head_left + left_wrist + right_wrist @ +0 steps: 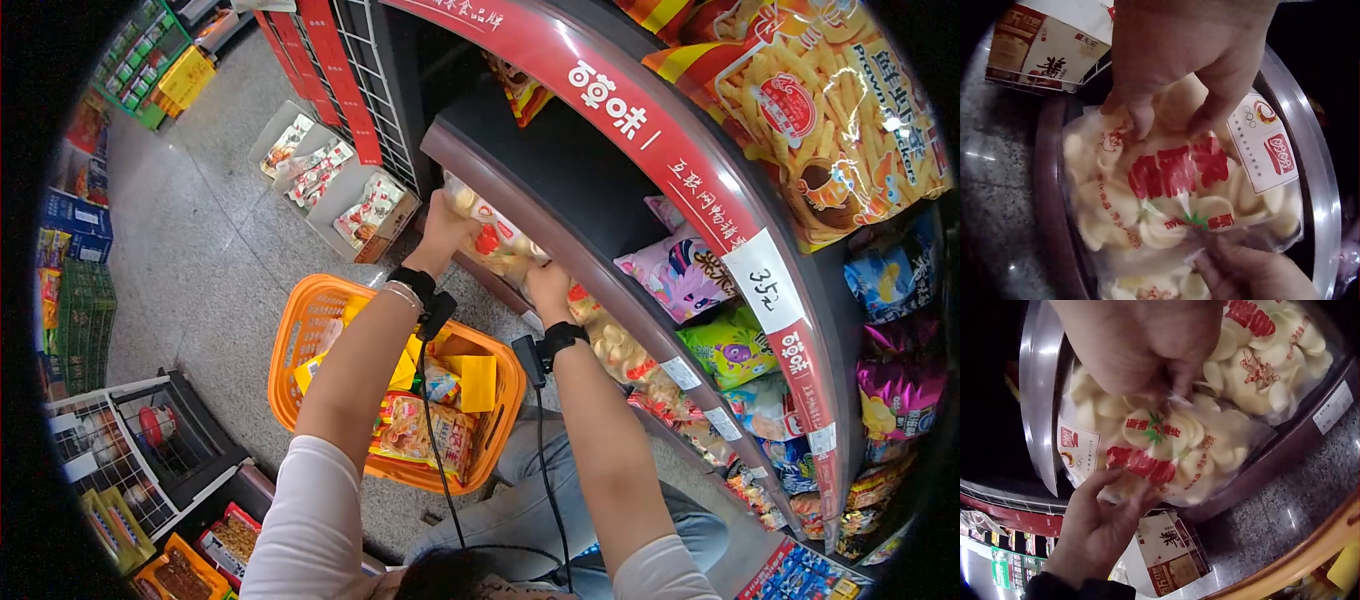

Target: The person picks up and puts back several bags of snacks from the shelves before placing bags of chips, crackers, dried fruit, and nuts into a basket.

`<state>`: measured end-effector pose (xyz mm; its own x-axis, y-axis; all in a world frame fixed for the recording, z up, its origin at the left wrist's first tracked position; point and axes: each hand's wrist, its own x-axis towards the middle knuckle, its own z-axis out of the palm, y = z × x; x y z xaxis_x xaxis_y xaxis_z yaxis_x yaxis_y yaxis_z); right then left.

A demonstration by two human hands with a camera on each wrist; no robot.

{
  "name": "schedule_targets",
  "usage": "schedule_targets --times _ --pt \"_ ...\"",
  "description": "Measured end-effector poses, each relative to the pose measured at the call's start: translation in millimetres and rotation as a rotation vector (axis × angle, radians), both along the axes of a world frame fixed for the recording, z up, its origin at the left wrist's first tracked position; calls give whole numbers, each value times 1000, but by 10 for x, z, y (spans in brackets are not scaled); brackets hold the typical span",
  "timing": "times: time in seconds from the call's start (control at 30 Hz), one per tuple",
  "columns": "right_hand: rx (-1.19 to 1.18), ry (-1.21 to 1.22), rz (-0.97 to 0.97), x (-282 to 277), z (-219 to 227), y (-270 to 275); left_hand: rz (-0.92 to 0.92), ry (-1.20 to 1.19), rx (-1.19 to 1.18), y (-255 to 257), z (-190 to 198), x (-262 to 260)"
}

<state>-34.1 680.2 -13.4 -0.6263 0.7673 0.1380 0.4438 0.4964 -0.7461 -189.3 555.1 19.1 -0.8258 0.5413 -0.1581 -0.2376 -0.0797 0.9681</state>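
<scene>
A clear bag of pale round chips with red print [1179, 175] lies on the lower shelf. My left hand [447, 232] is at the bag's far end, its fingers and thumb bent onto the plastic in the left wrist view. My right hand [547, 292] pinches the bag's near edge, as the left wrist view shows; in the right wrist view its fingertips are partly hidden under the hand. A second similar bag [1272, 369] lies against the first, beside my right hand.
An orange basket [283, 350] with yellow packs and snack bags stands on the floor below my forearms. Shelf edges with price tags [681, 373] curve along the right. Boxes of packets [372, 212] sit beyond my left hand. Black cables hang from both wrists.
</scene>
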Motion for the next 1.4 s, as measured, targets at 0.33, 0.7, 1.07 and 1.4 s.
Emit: schedule_targets --times 0.33,0.7,1.07,1.4 --pt "-213 -42 15 -9 199 -97 -41 -35 113 -24 49 40" --pt "-177 -78 24 -13 34 -100 17 18 -37 -33 -37 105" --pt "-239 -126 -142 -51 413 -168 -58 -729 -108 -100 49 327" --pt "-134 -59 -178 -40 219 -167 -189 -942 197 125 -448 370"
